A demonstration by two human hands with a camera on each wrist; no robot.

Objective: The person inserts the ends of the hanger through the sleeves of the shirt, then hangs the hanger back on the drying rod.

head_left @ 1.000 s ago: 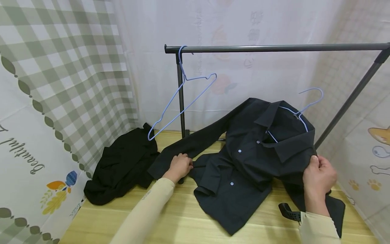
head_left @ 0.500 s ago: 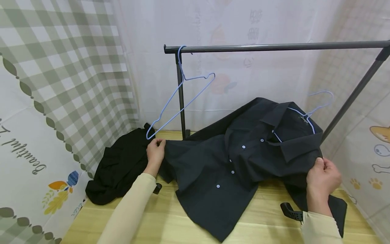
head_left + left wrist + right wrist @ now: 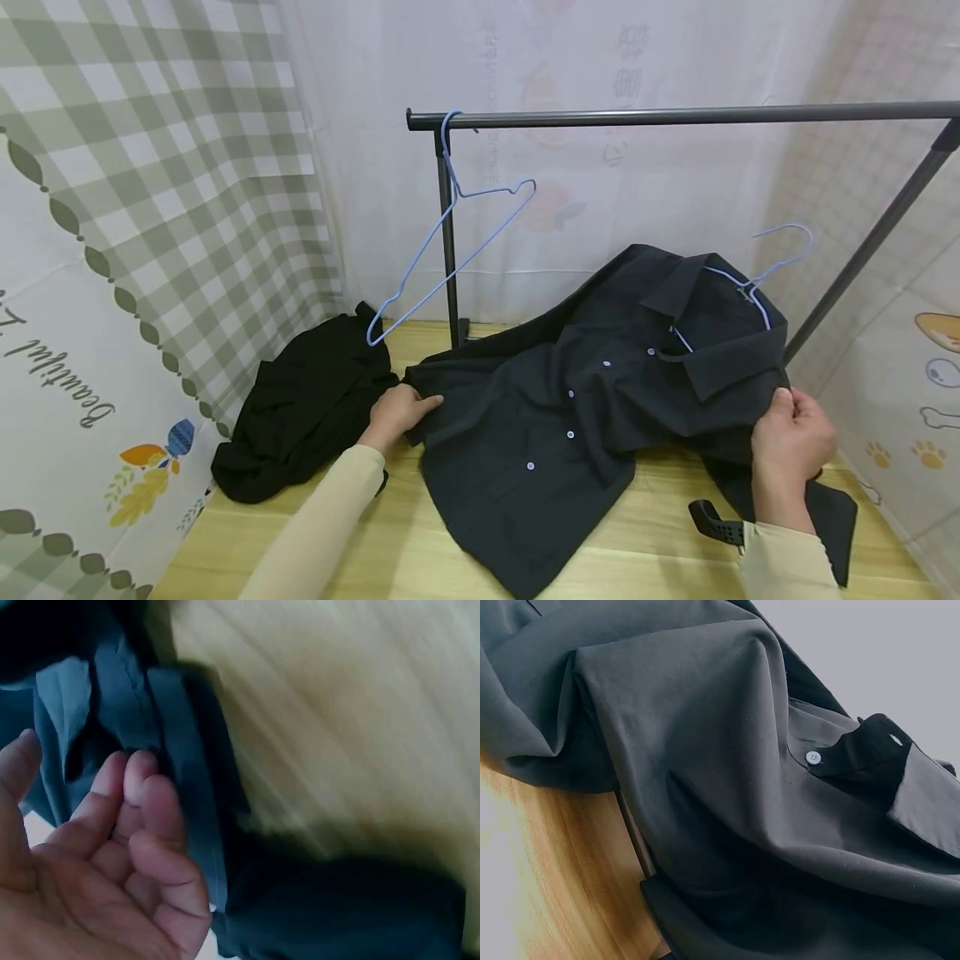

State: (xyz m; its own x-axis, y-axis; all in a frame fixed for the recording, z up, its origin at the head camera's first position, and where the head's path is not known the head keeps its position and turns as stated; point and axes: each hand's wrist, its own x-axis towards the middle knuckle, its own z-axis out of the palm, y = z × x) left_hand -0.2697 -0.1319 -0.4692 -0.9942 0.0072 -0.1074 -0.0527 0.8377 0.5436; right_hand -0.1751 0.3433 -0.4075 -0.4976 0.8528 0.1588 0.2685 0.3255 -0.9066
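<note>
A black button-up shirt (image 3: 517, 425) lies across the wooden table, front upward, with a blue wire hanger (image 3: 780, 262) in its collar. My right hand (image 3: 791, 437) pinches the shirt near its shoulder, at the right. At the shirt's left edge is my left hand (image 3: 397, 412), its thumb over the cloth in the head view. In the left wrist view the left hand (image 3: 112, 862) has loosely bent fingers against dark cloth, thumb apart from them. The right wrist view shows the shirt (image 3: 697, 735) and a collar button, but no hand.
A dark metal rail (image 3: 675, 117) spans the back, with another blue hanger (image 3: 416, 267) hanging at its left end. A crumpled black garment (image 3: 303, 408) lies at the left of the table (image 3: 405, 542). Curtains stand behind and at both sides.
My left hand went from the sleeve to the shirt's lower edge, drew it left, then came down and slightly right. The front now lies spread out. My right hand shifted slightly right, still gripping the shirt.
</note>
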